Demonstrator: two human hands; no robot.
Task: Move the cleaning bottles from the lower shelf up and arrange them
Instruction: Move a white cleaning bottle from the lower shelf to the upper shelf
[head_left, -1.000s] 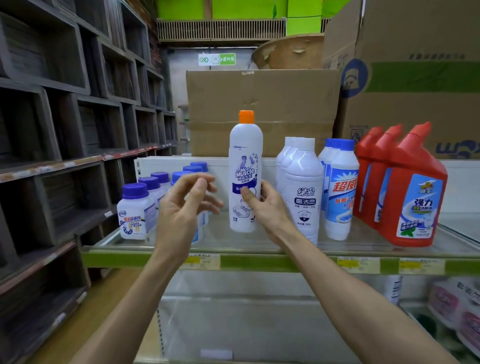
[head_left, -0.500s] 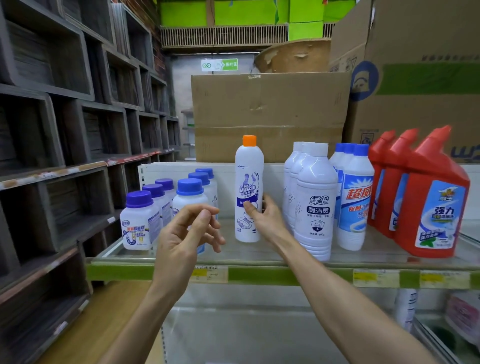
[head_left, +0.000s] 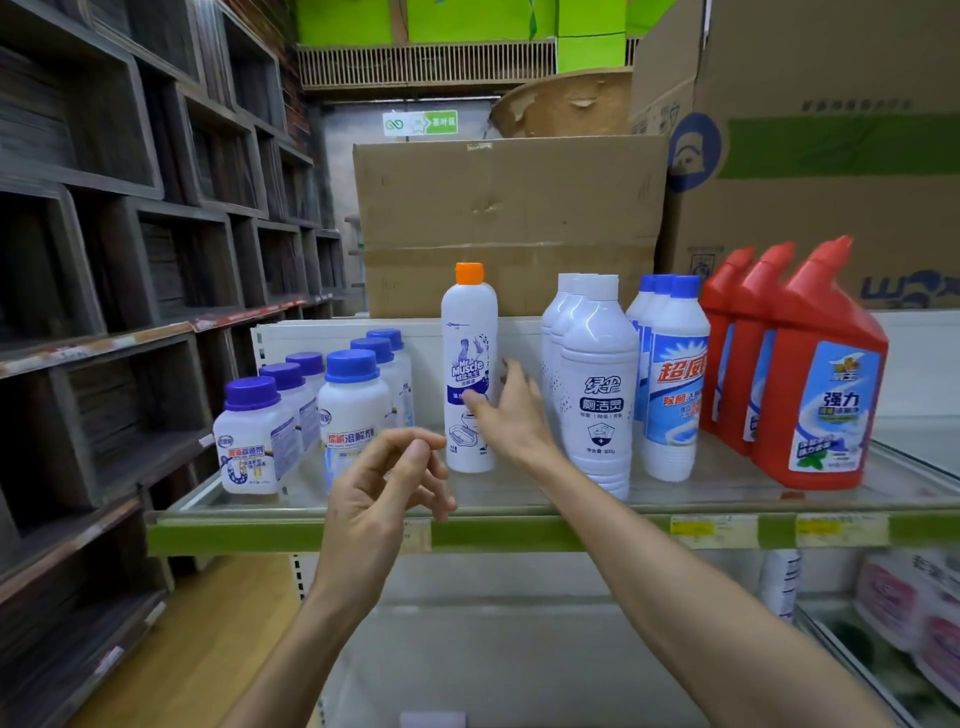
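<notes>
A tall white Mr Muscle bottle (head_left: 469, 332) with an orange cap stands upright on the upper glass shelf (head_left: 519, 532), between short blue-capped jars (head_left: 249, 441) and white bottles (head_left: 597, 395). My right hand (head_left: 511, 415) is at the bottle's right side. Its fingers are spread and relaxed, and the thumb just touches the label. In front of the shelf edge my left hand (head_left: 387, 483) hovers loosely curled, holding nothing.
Further right on the same shelf stand blue-capped white bottles (head_left: 675, 384) and red angled-neck bottles (head_left: 826, 374). Cardboard boxes (head_left: 509, 218) rise behind the shelf. Dark wooden shelving (head_left: 104, 260) lines the left. Pink packs (head_left: 909, 613) lie on the lower shelf at right.
My right hand has loosened from round the Mr Muscle bottle, which now stands further back on the shelf. My left hand has dropped lower and nearer the shelf edge.
</notes>
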